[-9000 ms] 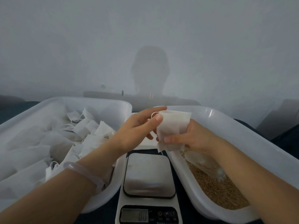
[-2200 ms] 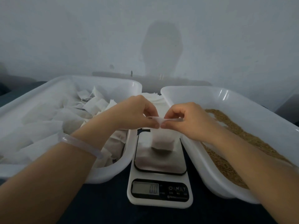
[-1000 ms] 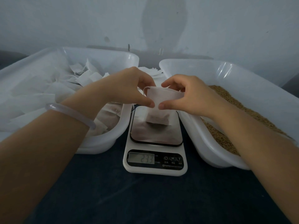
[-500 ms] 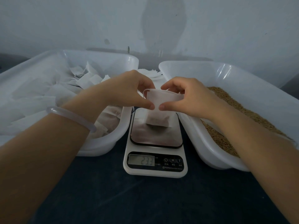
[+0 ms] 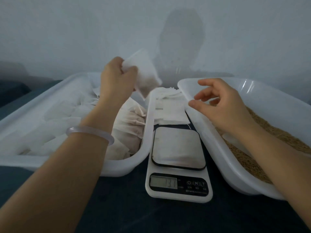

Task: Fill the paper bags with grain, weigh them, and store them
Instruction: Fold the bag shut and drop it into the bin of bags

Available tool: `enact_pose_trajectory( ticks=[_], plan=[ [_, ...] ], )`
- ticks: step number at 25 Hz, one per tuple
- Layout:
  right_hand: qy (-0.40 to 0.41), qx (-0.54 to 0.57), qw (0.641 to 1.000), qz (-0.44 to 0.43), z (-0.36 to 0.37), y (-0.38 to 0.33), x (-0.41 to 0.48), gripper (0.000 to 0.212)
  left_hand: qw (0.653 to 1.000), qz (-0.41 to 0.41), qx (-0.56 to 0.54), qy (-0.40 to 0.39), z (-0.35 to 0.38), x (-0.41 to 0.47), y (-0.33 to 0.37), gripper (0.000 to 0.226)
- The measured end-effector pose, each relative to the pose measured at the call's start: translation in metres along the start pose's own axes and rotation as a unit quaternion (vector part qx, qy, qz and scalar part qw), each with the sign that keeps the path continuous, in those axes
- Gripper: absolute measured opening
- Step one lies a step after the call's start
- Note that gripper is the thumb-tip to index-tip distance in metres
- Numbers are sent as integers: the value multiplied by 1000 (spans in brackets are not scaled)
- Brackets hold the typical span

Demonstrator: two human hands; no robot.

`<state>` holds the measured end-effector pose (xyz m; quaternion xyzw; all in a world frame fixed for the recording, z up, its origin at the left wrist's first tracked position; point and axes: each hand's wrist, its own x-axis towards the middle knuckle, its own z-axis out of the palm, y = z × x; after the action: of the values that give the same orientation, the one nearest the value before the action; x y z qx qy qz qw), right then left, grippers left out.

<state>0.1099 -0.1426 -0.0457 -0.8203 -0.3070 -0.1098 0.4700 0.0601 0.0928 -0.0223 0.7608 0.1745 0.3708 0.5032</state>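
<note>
I held the filled bag (image 5: 146, 71) grasped in my left hand (image 5: 117, 79) above the far right corner of the storage tub (image 5: 148, 123), likely to drop it in, right hand (image 5: 225, 105) fingers released over the grain tub (image 5: 210, 140)

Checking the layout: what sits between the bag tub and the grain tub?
Head view: the scale, with a pile of flat paper bags behind it.

Pale bangle (image 5: 90, 132), dark blue tabletop (image 5: 117, 207), grey wall (image 5: 67, 31) behind, a person's shadow (image 5: 181, 41) on it.
</note>
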Motion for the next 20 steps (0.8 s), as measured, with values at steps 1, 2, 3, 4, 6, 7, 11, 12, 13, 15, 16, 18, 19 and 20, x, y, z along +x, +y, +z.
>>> enact_pose_trajectory(
  ticks=[1,2,3,4,6,7,11,12,13,15,16,18,19,20],
  plan=[
    [-6,-1,1000,3,1,0,0,44,999,-30,26,19,-3,6,-7,8],
    [-14,-5,1000,5,1,1,0,43,997,-64,50,16,-3,10,-16,6],
    [-21,-7,1000,2,3,0,-1,42,993,-103,58,8,-1,12,-24,3],
    [-26,-7,1000,-2,4,0,-2,41,989,-144,42,-1,2,14,-31,6],
    [-28,-4,1000,-11,5,1,-2,39,976,-213,-47,-16,8,15,-40,13],
    [-26,-4,1000,-13,5,1,-2,38,965,-237,-106,-25,9,16,-42,15],
    [-31,-6,999,-14,5,4,-2,36,938,-299,-167,-56,13,14,-55,19],
    [-34,-7,999,-16,5,4,-2,36,946,-294,-120,-63,13,16,-60,14],
    [-34,-7,999,-18,6,5,-2,36,954,-282,-73,-69,12,16,-64,11],
    [-32,-3,999,-18,6,6,-2,36,966,-252,22,-61,11,20,-71,21],
    [-33,-1,999,-16,6,6,-2,36,969,-228,81,-55,10,21,-72,20],
    [-36,-9,999,-13,6,5,-3,37,963,-203,169,-51,9,19,-70,19],
    [-37,-27,999,-18,6,3,-3,37,961,-200,182,-50,10,18,-69,22],
    [-38,-48,998,-22,5,-1,-2,39,962,-197,184,-44,10,18,-69,28]
  ],
)
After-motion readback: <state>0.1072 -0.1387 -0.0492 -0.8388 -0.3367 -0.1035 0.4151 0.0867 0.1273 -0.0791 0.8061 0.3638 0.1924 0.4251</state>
